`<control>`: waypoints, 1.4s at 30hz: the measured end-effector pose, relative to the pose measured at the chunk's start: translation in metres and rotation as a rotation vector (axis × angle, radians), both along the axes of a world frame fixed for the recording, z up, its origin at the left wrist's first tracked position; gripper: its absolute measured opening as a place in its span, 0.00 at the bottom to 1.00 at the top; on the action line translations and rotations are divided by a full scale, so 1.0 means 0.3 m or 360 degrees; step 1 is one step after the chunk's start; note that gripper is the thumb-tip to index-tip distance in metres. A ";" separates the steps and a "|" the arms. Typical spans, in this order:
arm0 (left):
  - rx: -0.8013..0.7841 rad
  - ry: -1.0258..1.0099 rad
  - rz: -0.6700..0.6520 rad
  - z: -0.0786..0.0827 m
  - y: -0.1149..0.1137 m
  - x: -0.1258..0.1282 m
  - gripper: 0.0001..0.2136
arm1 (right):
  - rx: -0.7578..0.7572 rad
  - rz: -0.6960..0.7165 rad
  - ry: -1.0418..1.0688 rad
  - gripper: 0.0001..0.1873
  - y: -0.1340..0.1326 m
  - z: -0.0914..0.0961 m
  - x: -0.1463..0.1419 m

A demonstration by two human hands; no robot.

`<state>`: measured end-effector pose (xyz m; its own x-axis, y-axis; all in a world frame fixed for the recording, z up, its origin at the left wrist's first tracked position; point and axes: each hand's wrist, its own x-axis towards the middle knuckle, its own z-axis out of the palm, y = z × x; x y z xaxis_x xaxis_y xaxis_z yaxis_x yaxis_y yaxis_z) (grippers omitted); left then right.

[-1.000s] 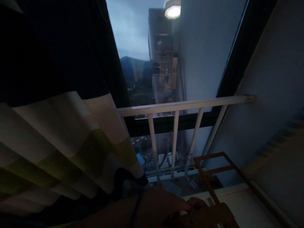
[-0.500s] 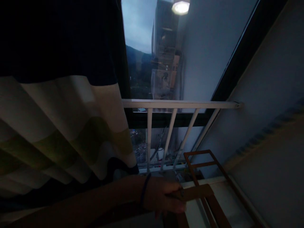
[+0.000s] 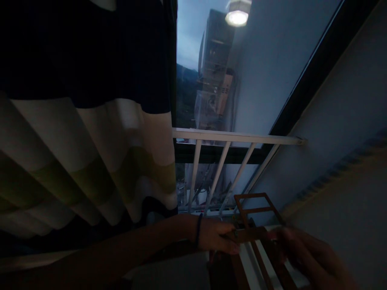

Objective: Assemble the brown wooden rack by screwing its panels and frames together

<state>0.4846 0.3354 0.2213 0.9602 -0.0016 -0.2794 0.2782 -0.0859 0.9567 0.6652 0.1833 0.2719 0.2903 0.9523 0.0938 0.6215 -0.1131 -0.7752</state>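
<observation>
The room is dim. My left hand, with a dark band on its wrist, is closed on the left end of a flat brown wooden piece held level in front of me. My right hand has come in from the lower right and touches the right end of that piece; its fingers are curled but blurred. Just behind the piece stands a brown wooden frame with crossbars, leaning toward the window.
A white railing with slanted bars runs across the window. A striped curtain in dark, cream and green hangs at the left. A grey wall closes the right side. A ceiling lamp reflection shows in the glass.
My right hand has come into view at the lower right and reached the wooden piece. My left hand has lifted slightly with the piece. The view has shifted a little to the left.
</observation>
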 end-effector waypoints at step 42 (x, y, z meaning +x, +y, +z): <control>-0.0062 0.0095 -0.0114 0.034 0.004 0.032 0.07 | 0.0158 0.0777 -0.0375 0.12 0.134 -0.042 -0.105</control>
<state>0.4942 0.3367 0.2316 0.9389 -0.0818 -0.3345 0.3293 -0.0708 0.9416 0.6338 0.2235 0.2593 -0.2224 0.9544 0.1990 0.7415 0.2981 -0.6011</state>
